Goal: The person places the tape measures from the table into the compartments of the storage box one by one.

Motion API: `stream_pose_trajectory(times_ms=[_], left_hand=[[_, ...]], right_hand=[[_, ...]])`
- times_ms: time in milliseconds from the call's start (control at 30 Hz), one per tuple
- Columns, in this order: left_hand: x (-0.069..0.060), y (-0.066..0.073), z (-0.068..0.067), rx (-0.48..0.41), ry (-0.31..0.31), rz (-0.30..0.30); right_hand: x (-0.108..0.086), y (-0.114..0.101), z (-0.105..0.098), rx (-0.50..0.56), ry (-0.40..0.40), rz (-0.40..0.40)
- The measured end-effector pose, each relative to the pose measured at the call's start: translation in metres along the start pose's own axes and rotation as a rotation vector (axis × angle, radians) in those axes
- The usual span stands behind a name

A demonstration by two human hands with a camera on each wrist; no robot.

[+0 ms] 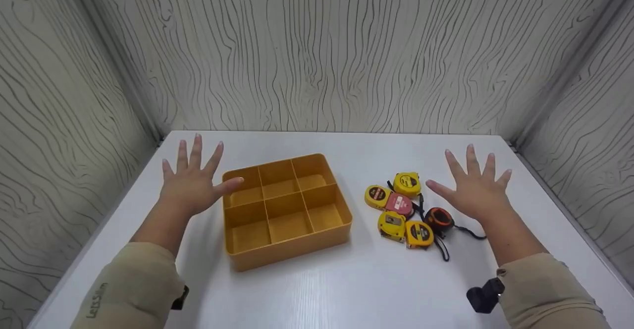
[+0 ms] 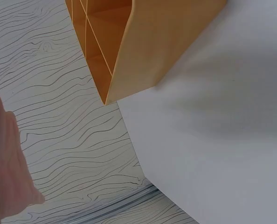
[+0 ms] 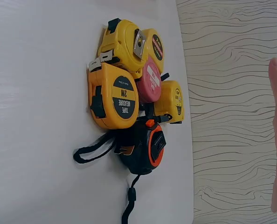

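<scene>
- Fingers [image 1: 196,153] are spread wide on both the left hand [image 1: 190,185] and the right hand [image 1: 478,192]; nothing is held by either.
- Six tape measures [image 1: 400,204] are clustered on the white table [image 1: 317,294], between the six-compartment box [image 1: 292,257] and the right hand.
- Neighbours could be dragged or tipped if one were picked up, since the cases are packed together; the pink tape measure [image 3: 150,81] is hemmed in most.
- A snag could be caused by the loose cords: one black loop [image 1: 446,253] is laid out beside the orange-yellow tape measure [image 1: 419,234], and another cord [image 1: 470,233] is trailed from the black-and-orange tape measure [image 1: 439,218] toward the right forearm.
- A neighbouring case or the box's rim could be caught by the metal clip [image 3: 139,44] on one yellow case.
- The box could be nudged by the left thumb, which is overlapped with its rim in the head view; contact cannot be judged surely there, though a gap seems likely.
- Sliding could be made easier by the tabletop, which looks smooth and is lit with a soft glare near the front.
- The table is enclosed by a back wall [image 1: 317,61] and side walls [image 1: 44,136], all patterned with dark wood-grain lines; the corners are edged with grey strips [image 1: 115,66].
</scene>
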State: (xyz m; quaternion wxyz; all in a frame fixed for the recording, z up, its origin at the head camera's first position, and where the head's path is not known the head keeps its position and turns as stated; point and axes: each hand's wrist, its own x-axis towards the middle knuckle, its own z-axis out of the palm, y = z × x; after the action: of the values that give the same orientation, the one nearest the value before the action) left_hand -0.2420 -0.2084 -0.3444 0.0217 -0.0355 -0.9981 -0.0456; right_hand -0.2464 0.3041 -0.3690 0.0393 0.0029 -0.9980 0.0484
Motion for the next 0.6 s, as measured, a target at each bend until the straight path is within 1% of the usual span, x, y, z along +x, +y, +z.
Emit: stream_pose_trajectory(times_ms=[167,367,467,600], left_hand=[[-0.002,-0.003,0.002,-0.070,0.001,0.001],[-0.004,-0.008,0.012,-0.185,-0.016,0.002],[-0.007,-0.011,0.015,-0.256,-0.035,-0.012],[-0.010,-0.014,0.018,-0.373,-0.062,-0.053]], right_hand=[[0.003,-0.005,0.002,0.041,0.010,-0.017],[0.005,-0.016,0.003,0.101,0.002,-0.046],[0.006,-0.022,0.006,0.176,-0.013,-0.040],[0.007,-0.031,0.009,0.292,-0.050,-0.014]])
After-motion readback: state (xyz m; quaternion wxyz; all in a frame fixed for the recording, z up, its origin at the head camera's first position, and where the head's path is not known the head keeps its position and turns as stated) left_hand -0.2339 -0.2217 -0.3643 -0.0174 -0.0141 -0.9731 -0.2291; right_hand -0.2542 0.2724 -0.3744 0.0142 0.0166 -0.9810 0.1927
